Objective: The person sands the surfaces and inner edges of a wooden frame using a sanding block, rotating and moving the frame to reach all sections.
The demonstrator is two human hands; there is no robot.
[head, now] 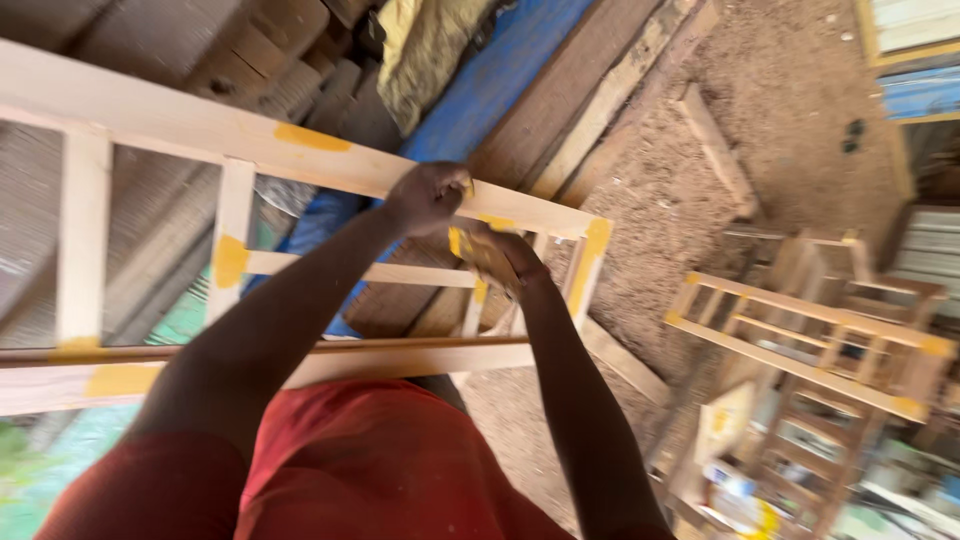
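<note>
A pale wooden frame (150, 115) with rails, cross slats and yellow filler patches lies across the view in front of me. My left hand (428, 196) grips its upper rail near the right end. My right hand (497, 258) is just below, inside the frame by a short upright slat, pressed around a small yellowish piece that looks like sandpaper; motion blur hides the detail. My red-clad lap fills the bottom of the view.
A second, smaller wooden frame (800, 345) with yellow patches stands at the right on the sawdust-covered ground (780, 90). Long planks (590, 95) and a blue sheet (490, 85) lie beyond the frame. Stacked timber (250, 50) is at top left, clutter at bottom right.
</note>
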